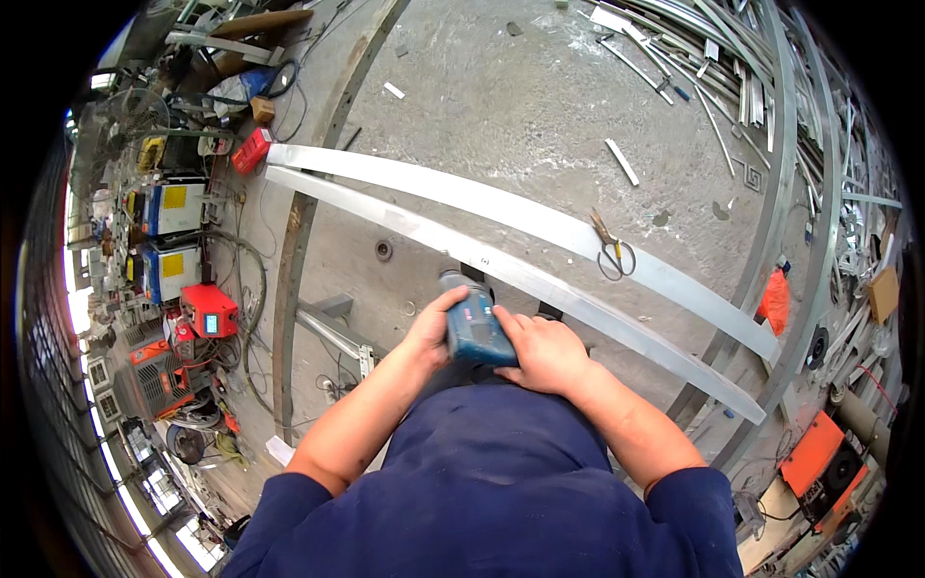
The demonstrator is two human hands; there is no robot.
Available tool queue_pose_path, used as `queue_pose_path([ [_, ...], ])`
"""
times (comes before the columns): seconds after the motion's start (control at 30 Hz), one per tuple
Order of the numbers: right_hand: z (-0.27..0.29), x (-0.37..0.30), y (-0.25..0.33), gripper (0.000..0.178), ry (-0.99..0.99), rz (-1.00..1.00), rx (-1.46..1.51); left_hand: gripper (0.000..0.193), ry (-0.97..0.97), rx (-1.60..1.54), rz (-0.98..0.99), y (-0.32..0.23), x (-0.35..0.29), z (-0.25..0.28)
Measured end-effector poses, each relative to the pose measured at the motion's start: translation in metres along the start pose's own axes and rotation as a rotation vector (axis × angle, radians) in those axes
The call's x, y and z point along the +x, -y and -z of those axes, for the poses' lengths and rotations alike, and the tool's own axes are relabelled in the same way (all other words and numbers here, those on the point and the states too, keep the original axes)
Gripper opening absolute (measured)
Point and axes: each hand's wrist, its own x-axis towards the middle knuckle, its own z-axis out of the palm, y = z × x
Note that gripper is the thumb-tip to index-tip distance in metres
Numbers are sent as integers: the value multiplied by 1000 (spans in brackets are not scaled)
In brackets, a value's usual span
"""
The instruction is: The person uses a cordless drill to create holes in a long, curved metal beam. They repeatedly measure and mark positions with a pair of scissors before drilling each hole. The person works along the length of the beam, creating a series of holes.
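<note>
I hold a blue power drill (pixel 482 332) in front of my body with both hands. My left hand (pixel 434 323) is closed round its left side, thumb near the dark front end. The fingers of my right hand (pixel 547 349) wrap over its right and rear side. The drill's nose points away from me, close to the near metal strip (pixel 405 223); whether it touches cannot be made out. Beyond lies a second, wider metal strip (pixel 462 191), roughly parallel to the first. A pair of scissors (pixel 613 255) with dark loop handles rests on the wider strip.
Steel beams at left (pixel 292 279) and right (pixel 766 231) carry the strips. A red box (pixel 252 151) stands at their left end. Farther left are machines and a red unit (pixel 209 310) with a display. Metal offcuts (pixel 718 67) lie far right, an orange bag (pixel 774 303) nearer.
</note>
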Motion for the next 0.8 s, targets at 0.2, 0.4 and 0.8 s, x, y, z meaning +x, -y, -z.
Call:
queue_pose_path([
  [0.2, -13, 13, 6, 91, 41, -286, -177, 40, 103, 12, 293, 0, 60, -6],
  [0.4, -16, 45, 26, 93, 31, -514, -132, 38, 158, 117, 463, -30, 88, -5],
  [0.8, -34, 90, 47, 94, 129, -584, -139, 37, 124, 78, 561, -47, 105, 38],
])
